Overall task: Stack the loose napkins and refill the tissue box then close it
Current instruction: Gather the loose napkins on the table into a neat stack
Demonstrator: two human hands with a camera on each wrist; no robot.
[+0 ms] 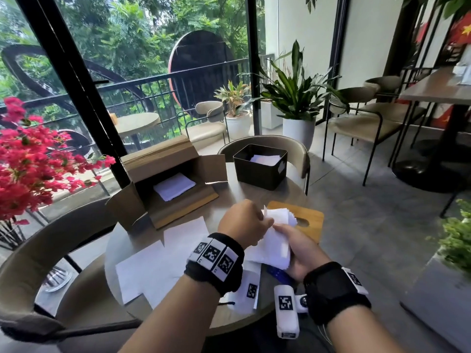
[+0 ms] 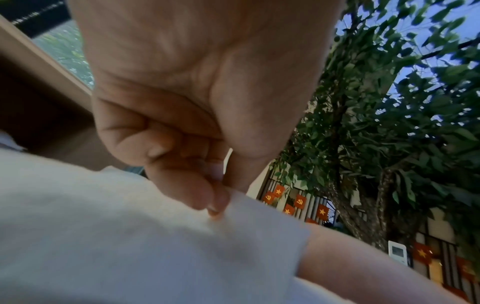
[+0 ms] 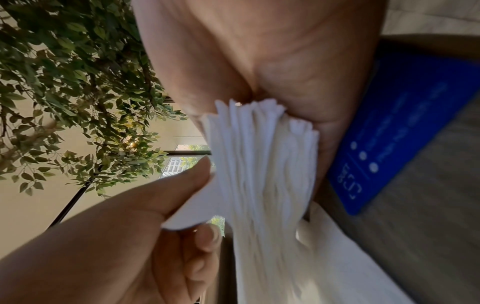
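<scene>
My right hand [image 1: 300, 247] grips a thick stack of white napkins [image 1: 276, 240] above the near side of the round table [image 1: 285, 194]; the stack's fanned edges [image 3: 262, 164] fill the right wrist view. My left hand [image 1: 244, 222] pinches the top napkin [image 2: 249, 222] at a corner between thumb and fingertips. Several loose napkins [image 1: 163, 256] lie spread on the table to the left. The black tissue box [image 1: 260, 165] stands open at the far side with a few napkins inside. Its wooden lid [image 1: 308, 220] lies flat behind the stack.
An open cardboard box [image 1: 165, 179] holding white napkins stands at the table's far left. A blue card [image 1: 279, 275] lies under my right hand. Chairs ring the table, and red flowers [image 1: 30, 164] crowd the left side.
</scene>
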